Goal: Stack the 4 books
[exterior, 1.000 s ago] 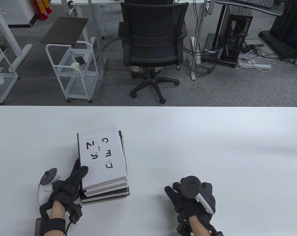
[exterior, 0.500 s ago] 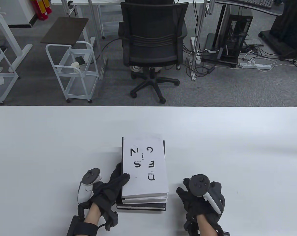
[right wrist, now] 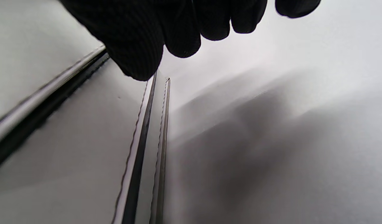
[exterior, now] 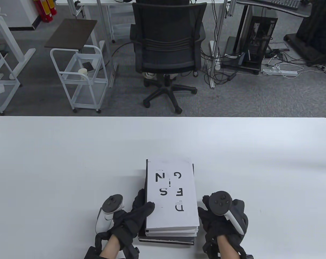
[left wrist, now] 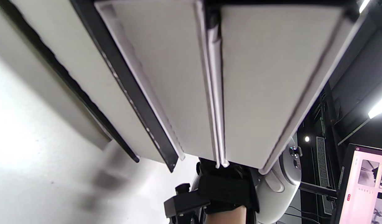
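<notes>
The books lie in one stack (exterior: 172,194) near the table's front edge, a white cover with black letters on top. My left hand (exterior: 137,215) grips the stack's near left corner, thumb on the top cover and fingers at the side. My right hand (exterior: 214,221) is at the stack's right side, near the front corner. In the right wrist view its fingertips (right wrist: 141,46) touch the book edges (right wrist: 85,140). The left wrist view shows the stacked page edges (left wrist: 178,77) close up, slightly offset from one another.
The white table (exterior: 233,151) stretches wide to both sides and behind the stack. Beyond its far edge stand a black office chair (exterior: 167,40) and a white wire cart (exterior: 79,78) on the floor.
My left hand has slid the whole stack to the right and toward the front edge. My right hand has moved slightly and now meets the stack's right side.
</notes>
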`<state>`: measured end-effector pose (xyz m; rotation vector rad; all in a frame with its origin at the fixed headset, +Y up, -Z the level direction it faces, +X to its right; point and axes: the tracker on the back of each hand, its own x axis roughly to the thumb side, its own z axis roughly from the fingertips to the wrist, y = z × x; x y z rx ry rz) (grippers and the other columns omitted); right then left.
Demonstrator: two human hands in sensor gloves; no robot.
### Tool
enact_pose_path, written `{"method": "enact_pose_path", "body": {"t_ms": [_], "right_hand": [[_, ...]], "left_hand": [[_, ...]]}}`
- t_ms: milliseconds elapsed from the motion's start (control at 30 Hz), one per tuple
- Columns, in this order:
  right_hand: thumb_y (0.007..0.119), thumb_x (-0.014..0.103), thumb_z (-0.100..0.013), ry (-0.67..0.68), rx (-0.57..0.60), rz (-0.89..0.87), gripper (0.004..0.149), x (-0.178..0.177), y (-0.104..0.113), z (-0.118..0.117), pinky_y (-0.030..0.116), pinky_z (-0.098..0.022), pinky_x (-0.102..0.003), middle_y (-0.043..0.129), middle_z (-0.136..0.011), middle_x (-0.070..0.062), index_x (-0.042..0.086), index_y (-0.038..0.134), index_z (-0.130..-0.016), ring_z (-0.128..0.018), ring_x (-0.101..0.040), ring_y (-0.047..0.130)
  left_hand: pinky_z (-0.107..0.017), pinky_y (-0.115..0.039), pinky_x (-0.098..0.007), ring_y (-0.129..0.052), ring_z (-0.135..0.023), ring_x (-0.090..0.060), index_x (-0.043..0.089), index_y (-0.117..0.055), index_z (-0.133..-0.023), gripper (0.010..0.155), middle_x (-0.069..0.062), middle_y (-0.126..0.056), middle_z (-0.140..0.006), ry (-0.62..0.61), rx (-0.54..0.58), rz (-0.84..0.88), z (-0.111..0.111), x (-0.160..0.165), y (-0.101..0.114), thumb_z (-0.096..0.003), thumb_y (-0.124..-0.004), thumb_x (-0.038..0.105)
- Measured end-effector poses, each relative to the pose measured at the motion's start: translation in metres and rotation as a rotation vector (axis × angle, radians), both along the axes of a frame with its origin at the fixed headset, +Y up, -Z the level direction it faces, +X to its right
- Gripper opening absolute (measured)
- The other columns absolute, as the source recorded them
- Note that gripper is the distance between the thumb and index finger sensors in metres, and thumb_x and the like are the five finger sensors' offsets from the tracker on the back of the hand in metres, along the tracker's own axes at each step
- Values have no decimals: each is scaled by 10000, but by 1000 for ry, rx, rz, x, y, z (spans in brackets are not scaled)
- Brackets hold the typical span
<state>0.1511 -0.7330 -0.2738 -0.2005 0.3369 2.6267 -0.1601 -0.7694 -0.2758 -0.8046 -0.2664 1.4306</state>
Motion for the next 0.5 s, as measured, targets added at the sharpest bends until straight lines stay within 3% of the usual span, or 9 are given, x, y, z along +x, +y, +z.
{"method": "enact_pose_path", "body": {"t_ms": [267, 400, 500], "right_hand": [[831, 353, -595, 2, 17, 2, 600, 5, 5, 1, 529, -741, -669, 528, -1144, -243, 70, 634, -1086, -1029, -523, 505], [826, 348, -594, 24, 50, -10, 587, 7, 12, 3, 536, -742, -667, 557, -1137, -230, 78, 641, -1082, -1027, -508, 532], [808, 373, -601, -19, 84, 19, 585, 8, 16, 5, 512, -743, -677, 564, -1134, -234, 75, 648, -1078, -1025, -516, 524]], "left_hand": [[-686, -191, -776, 65, -1028, -492, 302, 168, -1004, 963, -122, 236, -1021, -25, 25, -103, -4, -6, 19, -545, -565, 725], [-697, -152, -743, 47, -1035, -464, 297, 115, -1035, 950, -121, 188, -1048, -4, 207, -232, -1, -17, 37, -539, -582, 711], [-702, -158, -733, 26, -1048, -447, 295, 58, -1061, 930, -116, 146, -1072, 13, 236, -285, 4, -29, 43, -525, -570, 725]]}}
